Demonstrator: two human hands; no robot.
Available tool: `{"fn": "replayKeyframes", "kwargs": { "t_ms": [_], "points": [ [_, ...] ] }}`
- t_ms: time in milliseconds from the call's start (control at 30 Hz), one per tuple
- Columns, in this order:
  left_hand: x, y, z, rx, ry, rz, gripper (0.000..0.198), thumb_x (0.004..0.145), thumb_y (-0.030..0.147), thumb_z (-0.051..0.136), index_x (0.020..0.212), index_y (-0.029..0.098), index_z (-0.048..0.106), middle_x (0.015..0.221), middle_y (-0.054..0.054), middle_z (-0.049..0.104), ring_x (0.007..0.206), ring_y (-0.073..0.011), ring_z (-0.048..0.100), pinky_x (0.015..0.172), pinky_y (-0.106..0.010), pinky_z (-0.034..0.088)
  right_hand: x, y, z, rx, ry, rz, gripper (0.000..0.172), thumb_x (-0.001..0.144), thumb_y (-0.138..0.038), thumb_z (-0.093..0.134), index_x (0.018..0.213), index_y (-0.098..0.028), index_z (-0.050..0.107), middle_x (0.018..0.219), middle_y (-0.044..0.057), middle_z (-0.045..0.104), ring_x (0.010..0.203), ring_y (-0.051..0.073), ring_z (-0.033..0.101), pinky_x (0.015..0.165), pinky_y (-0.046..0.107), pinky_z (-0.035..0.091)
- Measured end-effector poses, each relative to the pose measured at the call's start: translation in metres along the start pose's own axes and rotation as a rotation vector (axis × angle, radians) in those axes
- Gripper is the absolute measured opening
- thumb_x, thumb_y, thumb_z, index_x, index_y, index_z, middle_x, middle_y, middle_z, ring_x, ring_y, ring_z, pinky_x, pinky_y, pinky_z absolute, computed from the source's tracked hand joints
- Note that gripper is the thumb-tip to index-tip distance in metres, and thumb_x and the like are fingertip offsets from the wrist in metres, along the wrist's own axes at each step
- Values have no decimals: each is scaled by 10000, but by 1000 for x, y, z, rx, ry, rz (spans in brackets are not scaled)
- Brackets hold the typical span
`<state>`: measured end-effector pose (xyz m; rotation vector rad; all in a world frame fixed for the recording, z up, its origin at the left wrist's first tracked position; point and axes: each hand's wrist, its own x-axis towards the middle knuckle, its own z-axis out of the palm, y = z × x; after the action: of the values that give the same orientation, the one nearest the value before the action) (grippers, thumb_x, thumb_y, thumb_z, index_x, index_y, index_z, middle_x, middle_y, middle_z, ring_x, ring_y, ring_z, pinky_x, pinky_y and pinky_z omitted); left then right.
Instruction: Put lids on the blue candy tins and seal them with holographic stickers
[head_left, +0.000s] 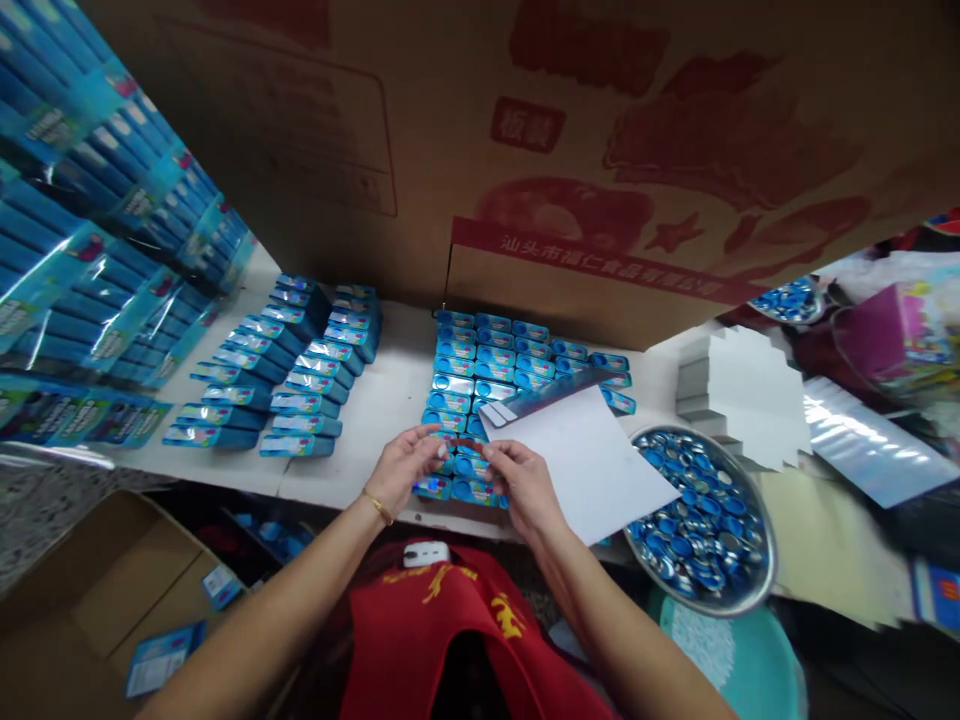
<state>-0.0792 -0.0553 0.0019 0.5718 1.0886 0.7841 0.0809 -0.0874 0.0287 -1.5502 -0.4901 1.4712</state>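
Head: right hand (525, 487), pinched, on card (592, 465)

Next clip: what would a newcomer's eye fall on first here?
The grid of small blue boxes at mid-table, where the left hand and right hand meet over the front row. A white sheet lies by the right hand, and right of it a metal bowl brims with blue caps.
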Motion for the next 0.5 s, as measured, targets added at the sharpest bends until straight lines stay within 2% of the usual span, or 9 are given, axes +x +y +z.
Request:
{"fn": "replayKeyframes", "kwargs": {
  "t_ms": [100, 233, 367, 500],
  "points": [
    [-10, -3, -21, 13, 99, -31, 457, 563, 262, 709, 971, 145, 541, 736, -7, 598, 627, -90, 561, 570, -204, 435, -2, 30, 23, 16, 27, 64, 275, 595, -393, 646, 682, -138, 591, 451, -43, 493, 392, 66, 389, 363, 176, 244],
    [-5, -15, -51, 88, 181, 9, 416, 603, 299, 663, 961, 131, 535, 645, 11, 576, 570, -83, 547, 560, -213, 436, 5, 60, 46, -66, 92, -1, 264, 599, -394, 631, 650, -136, 611, 467, -36, 507, 410, 74, 398, 410, 197, 281],
    [9, -25, -72, 266, 214, 107, 369, 623, 322, 620, 921, 118, 543, 622, 19, 565, 541, -75, 518, 569, -214, 430, 12, 76, 55, -194, 162, -77, 231, 604, -379, 609, 606, -148, 613, 518, -25, 547, 480, 98, 450, 480, 212, 329],
    [18, -28, -79, 333, 187, 110, 350, 639, 348, 584, 906, 125, 547, 637, 13, 564, 557, -85, 519, 587, -225, 427, 16, 83, 56, -358, 161, -139, 252, 654, -394, 553, 655, -153, 627, 551, -8, 570, 515, 120, 479, 493, 219, 342]
  ]
}}
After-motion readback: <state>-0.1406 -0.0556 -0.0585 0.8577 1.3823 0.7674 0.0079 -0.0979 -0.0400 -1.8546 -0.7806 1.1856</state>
